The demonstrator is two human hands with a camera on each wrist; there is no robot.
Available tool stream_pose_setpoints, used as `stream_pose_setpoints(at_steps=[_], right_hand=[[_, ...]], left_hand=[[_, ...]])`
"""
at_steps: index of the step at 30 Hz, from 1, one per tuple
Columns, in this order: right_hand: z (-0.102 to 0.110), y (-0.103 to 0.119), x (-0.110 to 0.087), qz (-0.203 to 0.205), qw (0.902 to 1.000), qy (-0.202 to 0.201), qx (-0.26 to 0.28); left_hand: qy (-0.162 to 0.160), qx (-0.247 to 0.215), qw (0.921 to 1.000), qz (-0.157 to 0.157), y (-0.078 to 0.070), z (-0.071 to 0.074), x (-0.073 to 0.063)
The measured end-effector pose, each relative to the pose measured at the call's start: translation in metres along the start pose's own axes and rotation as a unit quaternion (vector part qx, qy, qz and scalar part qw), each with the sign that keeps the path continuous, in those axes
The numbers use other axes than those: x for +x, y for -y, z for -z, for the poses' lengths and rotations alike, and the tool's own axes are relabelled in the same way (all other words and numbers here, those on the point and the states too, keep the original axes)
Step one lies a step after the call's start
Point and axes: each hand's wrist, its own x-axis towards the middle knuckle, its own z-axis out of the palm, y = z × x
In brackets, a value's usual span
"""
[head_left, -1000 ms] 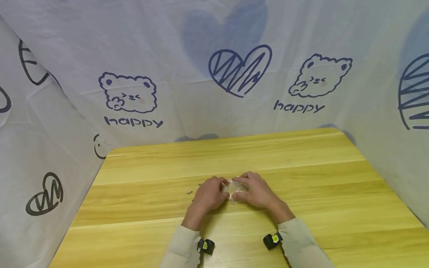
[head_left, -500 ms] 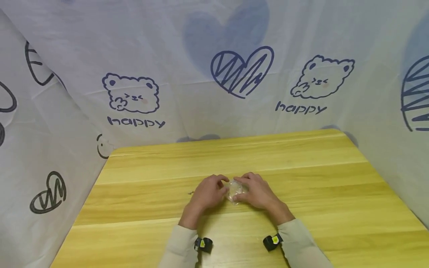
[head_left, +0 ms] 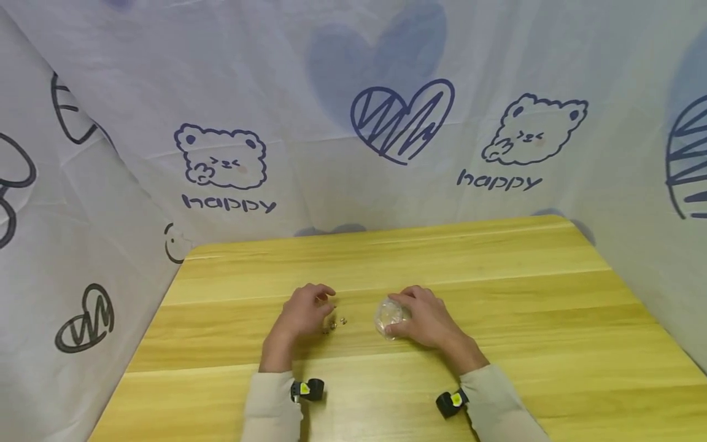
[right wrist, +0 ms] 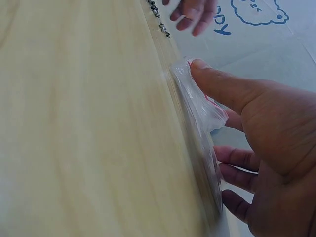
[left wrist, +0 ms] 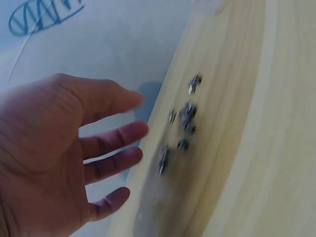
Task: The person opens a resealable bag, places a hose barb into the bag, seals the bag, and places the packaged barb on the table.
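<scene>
My right hand (head_left: pixel 426 318) holds a clear plastic zip bag (head_left: pixel 388 319) by its opening, thumb on one side and fingers on the other. In the right wrist view the bag (right wrist: pixel 197 101) lies against the tabletop, a red line along its mouth. Left of it, my left hand (head_left: pixel 301 312) hovers with relaxed, spread fingers and nothing in them. Several small shiny metal pieces, screw-like but blurred, lie just beside that hand; the left wrist view shows these metal pieces (left wrist: pixel 187 112) loose on the wood, apart from the fingertips.
The wooden table (head_left: pixel 497 270) extends around both hands. White cloth (head_left: pixel 309 172) with hearts and bears hangs behind it and along its sides. A black camera (head_left: pixel 315 389) sits on the left wrist, another camera (head_left: pixel 448 404) on the right.
My left hand has left the bag and moved left, to beside the metal pieces, uncovering more of them. My right hand stays at the bag.
</scene>
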Motion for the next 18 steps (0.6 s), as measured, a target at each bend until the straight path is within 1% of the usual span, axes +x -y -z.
stream_pose_setpoints(at_steps=[3, 5, 10, 13, 18], right_hand=[[0.0, 0.001, -0.001, -0.003, 1.0, 0.002, 0.004], [0.0, 0.001, -0.001, -0.004, 1.0, 0.004, 0.003], [0.0, 0.0, -0.001, -0.002, 1.0, 0.005, -0.002], [0.0, 0.0, -0.001, -0.001, 1.0, 0.004, -0.001], [0.001, -0.001, -0.001, 0.001, 1.0, 0.002, -0.004]], left_hand=[[0.004, 0.031, 0.9994, 0.013, 0.01, 0.003, -0.001], [0.005, 0.036, 0.9991, 0.023, 0.014, 0.005, -0.002], [0.02, 0.026, 0.9986, 0.041, 0.02, 0.009, -0.004], [0.03, 0.028, 0.9983, 0.042, 0.024, 0.011, -0.006], [0.045, 0.017, 0.9978, 0.045, 0.028, 0.016, -0.009]])
